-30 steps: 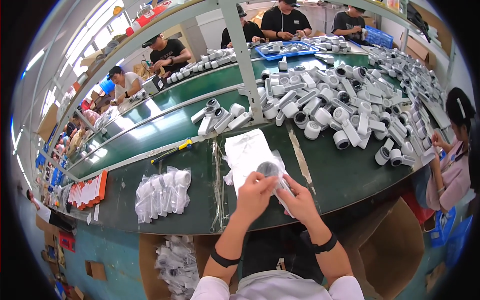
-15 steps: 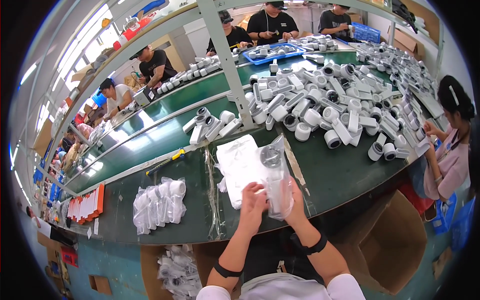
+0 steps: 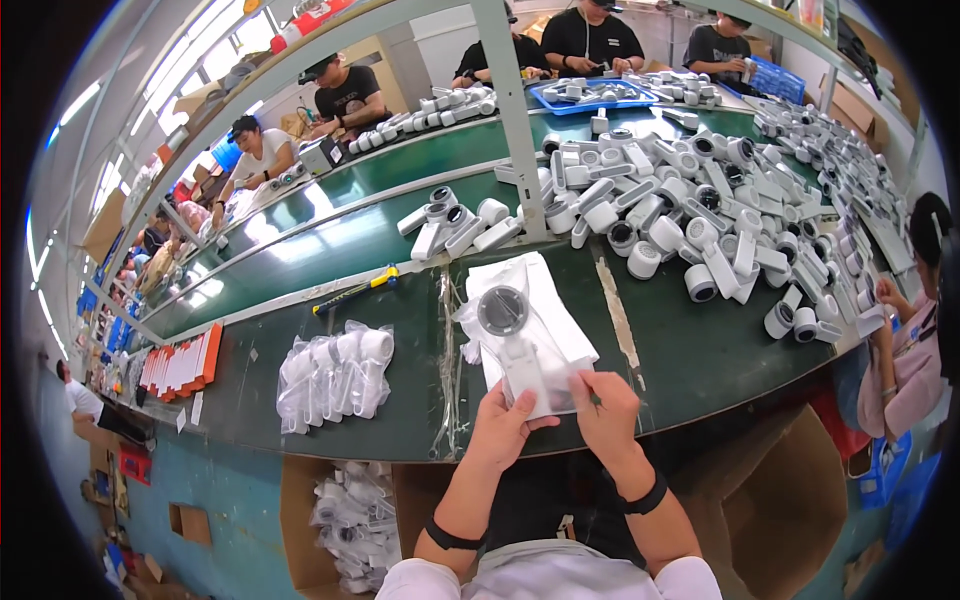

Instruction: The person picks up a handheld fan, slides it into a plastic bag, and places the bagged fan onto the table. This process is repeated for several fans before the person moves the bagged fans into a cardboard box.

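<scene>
A white device with a round, dark-faced head (image 3: 503, 312) and a straight handle sits inside a clear plastic bag (image 3: 553, 385), held over the table's front edge. My left hand (image 3: 505, 425) grips the handle end through the plastic, thumb on top. At the bag's right edge, my right hand (image 3: 608, 408) pinches the plastic between thumb and fingers. Under the device lies a stack of flat white bags (image 3: 562, 318). To the left, several bagged devices (image 3: 335, 375) lie in a row, with a yellow-and-black cutter knife (image 3: 356, 290) beyond them.
A large heap of loose white devices (image 3: 690, 205) covers the right of the green table, and a small group (image 3: 455, 225) lies by the metal post (image 3: 517, 130). Below stand an open carton (image 3: 775, 490) and a carton of bagged devices (image 3: 290, 520). Co-workers sit around; orange-edged cards (image 3: 183, 362) lie far left.
The bagged device has swung left and lower, its round face now turned up. My left hand has closed on the handle end; my right hand has shifted to the bag's edge. The view has shifted.
</scene>
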Demonstrator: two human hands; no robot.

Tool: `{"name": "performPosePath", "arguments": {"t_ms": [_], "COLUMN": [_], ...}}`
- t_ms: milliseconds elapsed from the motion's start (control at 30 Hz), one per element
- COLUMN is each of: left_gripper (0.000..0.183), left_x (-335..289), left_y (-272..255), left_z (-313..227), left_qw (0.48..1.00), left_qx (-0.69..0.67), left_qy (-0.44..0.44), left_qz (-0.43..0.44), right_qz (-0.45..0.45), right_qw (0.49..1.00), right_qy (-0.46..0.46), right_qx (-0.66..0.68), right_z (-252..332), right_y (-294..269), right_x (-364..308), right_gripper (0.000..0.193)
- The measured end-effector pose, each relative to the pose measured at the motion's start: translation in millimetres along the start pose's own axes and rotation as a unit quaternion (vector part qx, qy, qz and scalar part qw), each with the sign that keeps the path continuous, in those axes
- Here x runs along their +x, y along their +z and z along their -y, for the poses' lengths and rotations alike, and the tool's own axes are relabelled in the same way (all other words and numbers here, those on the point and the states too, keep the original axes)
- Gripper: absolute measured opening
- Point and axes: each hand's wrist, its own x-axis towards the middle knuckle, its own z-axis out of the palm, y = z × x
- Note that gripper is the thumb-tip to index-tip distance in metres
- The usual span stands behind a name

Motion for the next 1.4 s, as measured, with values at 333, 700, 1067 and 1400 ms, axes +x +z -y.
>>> {"name": "performPosePath", "arguments": {"t_ms": [333, 700, 1067, 1400], "left_gripper": [0.041, 0.026, 0.038, 0.085], "left_x": [-39.8, -143.5, -144.0, -95.7], "left_y": [-68.9, -234.2, -369.1, -306.4], "left_z": [-45.2, -167.9, -194.0, -213.2], "left_qw": [0.986, 0.668, 0.58, 0.494], "left_qx": [0.018, 0.323, 0.468, 0.656], "left_qy": [0.127, 0.288, 0.089, 0.023], "left_qz": [-0.109, -0.606, -0.661, -0.57], "right_qz": [0.259, 0.217, 0.187, 0.181], "right_qw": [0.961, 0.96, 0.971, 0.976], "right_qy": [0.048, 0.155, 0.132, 0.105], "right_qx": [0.088, 0.091, 0.07, 0.057], "right_z": [-3.4, -33.9, -36.8, -34.0], "right_y": [-7.7, 7.1, 11.2, 13.5], "right_x": [-26.7, -44.5, -50.9, -52.2], "right_gripper": [0.009, 0.015, 0.014, 0.013]}}
